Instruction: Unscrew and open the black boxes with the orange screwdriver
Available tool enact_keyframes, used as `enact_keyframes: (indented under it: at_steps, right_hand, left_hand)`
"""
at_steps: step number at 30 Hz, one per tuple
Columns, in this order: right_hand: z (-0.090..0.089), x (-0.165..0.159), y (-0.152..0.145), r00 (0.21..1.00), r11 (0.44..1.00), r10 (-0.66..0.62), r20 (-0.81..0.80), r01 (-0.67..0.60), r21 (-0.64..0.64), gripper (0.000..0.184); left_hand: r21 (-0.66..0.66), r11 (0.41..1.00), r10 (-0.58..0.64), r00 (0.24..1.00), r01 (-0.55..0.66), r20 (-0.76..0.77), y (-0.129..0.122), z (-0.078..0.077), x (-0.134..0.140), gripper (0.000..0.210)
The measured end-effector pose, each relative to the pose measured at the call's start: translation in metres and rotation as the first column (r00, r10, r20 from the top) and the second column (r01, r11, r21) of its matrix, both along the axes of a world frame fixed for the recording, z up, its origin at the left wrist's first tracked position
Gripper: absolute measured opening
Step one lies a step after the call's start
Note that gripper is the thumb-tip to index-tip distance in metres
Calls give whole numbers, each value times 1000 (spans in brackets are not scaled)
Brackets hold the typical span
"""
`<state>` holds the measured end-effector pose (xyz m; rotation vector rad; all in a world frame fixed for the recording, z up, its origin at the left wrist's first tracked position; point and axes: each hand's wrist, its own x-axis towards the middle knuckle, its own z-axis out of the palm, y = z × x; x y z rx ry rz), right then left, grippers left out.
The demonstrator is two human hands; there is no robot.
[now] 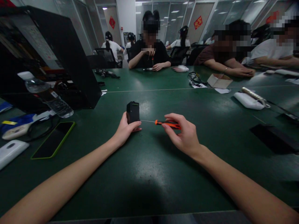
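In the middle of the head view, my left hand (126,129) is closed around a small black box-shaped device (133,112), held upright just above the table. My right hand (183,133) grips a screwdriver (166,124) by its orange and black handle, fingers wrapped from above. The thin metal shaft points left and its tip meets the lower right edge of the black device. Whether the tip sits in a screw is too small to tell. Both forearms reach in from the bottom corners.
A green table (149,174) spans the view. On the left are a black computer case (79,62), a water bottle (50,96) and a phone (53,140). A white power bank-like object (249,100) and a dark flat object (274,138) lie right. Across sits a person (149,56) holding a screwdriver.
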<state>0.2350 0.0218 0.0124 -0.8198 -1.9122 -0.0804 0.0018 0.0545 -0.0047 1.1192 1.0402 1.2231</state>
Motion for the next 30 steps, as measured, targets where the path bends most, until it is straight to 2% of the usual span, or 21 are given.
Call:
enact_keyframes:
  at_steps: [5, 10, 12, 14, 17, 20, 23, 26, 30]
  right_hand:
    - [-2, -4, -3, 988, 986, 150, 47, -153, 67, 40]
    - [-4, 1, -1, 991, 988, 134, 30, -136, 77, 53]
    - [-3, 4, 1, 997, 995, 79, -3, -78, 54, 48]
    - [-2, 5, 2, 1000, 999, 21, -21, -20, 27, 36]
    - [0, 4, 1, 1000, 999, 11, -16, -10, 32, 24]
    - [2, 2, -2, 999, 993, 51, 17, -52, 108, 24]
    - [3, 0, -4, 999, 983, 25, -22, -21, 181, 26]
    - [4, 0, -5, 996, 981, 24, -92, -6, 194, 23]
    - [5, 0, -5, 989, 981, 83, -126, -59, 186, 26]
  left_hand:
    - [-26, 1000, -9, 1000, 9, 22, 0, 1, 0, 54]
    - [28, 1000, -6, 999, 8, -48, -1, 1, 1, 53]
    - [63, 998, -10, 995, 17, -100, -3, 2, 2, 53]
    - [75, 997, -21, 990, 32, -136, -4, 3, 2, 53]
    - [78, 996, -23, 989, 35, -145, -4, 4, 2, 54]
    - [80, 996, -19, 990, 31, -137, -4, 3, 2, 55]
    - [112, 992, -39, 982, 60, -182, -4, 1, 1, 56]
    - [171, 980, -52, 965, 98, -255, -3, -2, 0, 59]
    - [217, 968, -56, 950, 128, -306, -2, -6, -2, 61]
